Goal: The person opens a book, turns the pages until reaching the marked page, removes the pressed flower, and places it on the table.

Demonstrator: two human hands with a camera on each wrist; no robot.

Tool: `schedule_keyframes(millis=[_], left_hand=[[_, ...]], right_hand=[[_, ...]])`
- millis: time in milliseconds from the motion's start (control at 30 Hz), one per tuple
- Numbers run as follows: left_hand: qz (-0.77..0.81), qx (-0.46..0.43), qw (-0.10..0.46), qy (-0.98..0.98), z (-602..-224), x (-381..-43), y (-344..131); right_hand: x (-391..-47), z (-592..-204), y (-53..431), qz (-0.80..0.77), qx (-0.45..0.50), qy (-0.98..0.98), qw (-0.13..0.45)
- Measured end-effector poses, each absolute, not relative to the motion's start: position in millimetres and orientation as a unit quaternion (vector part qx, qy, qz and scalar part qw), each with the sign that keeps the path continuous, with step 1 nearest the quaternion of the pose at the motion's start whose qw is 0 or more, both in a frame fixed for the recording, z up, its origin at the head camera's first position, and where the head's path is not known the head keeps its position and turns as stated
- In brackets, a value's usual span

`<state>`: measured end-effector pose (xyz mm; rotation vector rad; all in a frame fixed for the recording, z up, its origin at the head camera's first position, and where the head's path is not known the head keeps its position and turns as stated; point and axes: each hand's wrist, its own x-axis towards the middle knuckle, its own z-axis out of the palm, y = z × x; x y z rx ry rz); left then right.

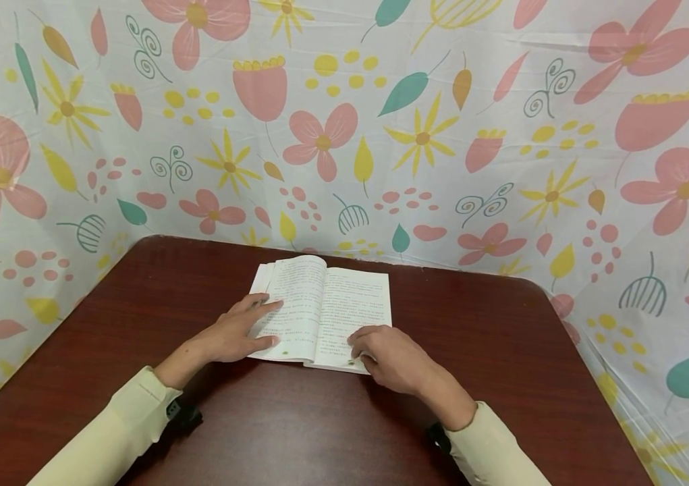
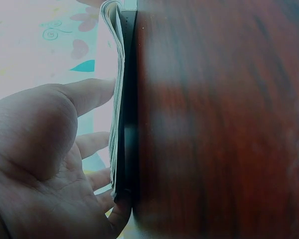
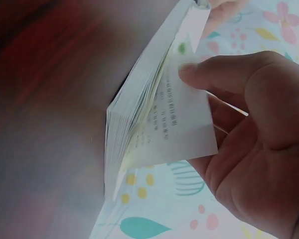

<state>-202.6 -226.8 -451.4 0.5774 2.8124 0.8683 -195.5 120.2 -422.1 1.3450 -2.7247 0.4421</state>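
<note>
An open book (image 1: 353, 300) with printed text lies on the table, its left-hand pages bulging near the spine. My left hand (image 1: 235, 335) rests on the left page with fingers spread. In the left wrist view, the thumb (image 2: 92, 95) touches the page near the edge of the page stack. At the lower right of the book is my right hand (image 1: 395, 358). The right wrist view shows it pinching a lifted page (image 3: 189, 119) between thumb and fingers. That page bends away from the thick stack of pages (image 3: 139, 99) under it; the fingertips behind it are hidden.
The dark reddish-brown table (image 1: 295, 425) has a glossy wood grain. A white curtain (image 1: 393, 162) printed with flowers and leaves hangs around its back and sides. A small black device (image 1: 184, 414) sits at the left wrist, another (image 1: 439, 437) at the right.
</note>
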Motion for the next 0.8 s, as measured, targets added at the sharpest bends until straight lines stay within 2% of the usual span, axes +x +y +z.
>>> schedule_keyframes(millis=[233, 500, 600, 800], left_hand=[[0.289, 0.194, 0.072, 0.935, -451.2, -201.7, -228.2], [0.284, 0.198, 0.075, 0.935, -449.9, -201.4, -228.2], [0.284, 0.196, 0.077, 0.935, -449.4, -201.4, -227.7], [0.285, 0.197, 0.078, 0.935, -450.2, -201.9, -227.2]], right_hand=[[-203.3, -421.9, 124.5, 0.179, 0.339, -0.920, 0.076], [-204.9, -419.5, 123.8, 0.294, 0.247, -0.918, 0.099], [-204.1, -420.0, 120.6, 0.349, 0.223, -0.907, 0.074], [-197.7, -423.0, 110.0, 0.467, 0.237, -0.852, -0.019]])
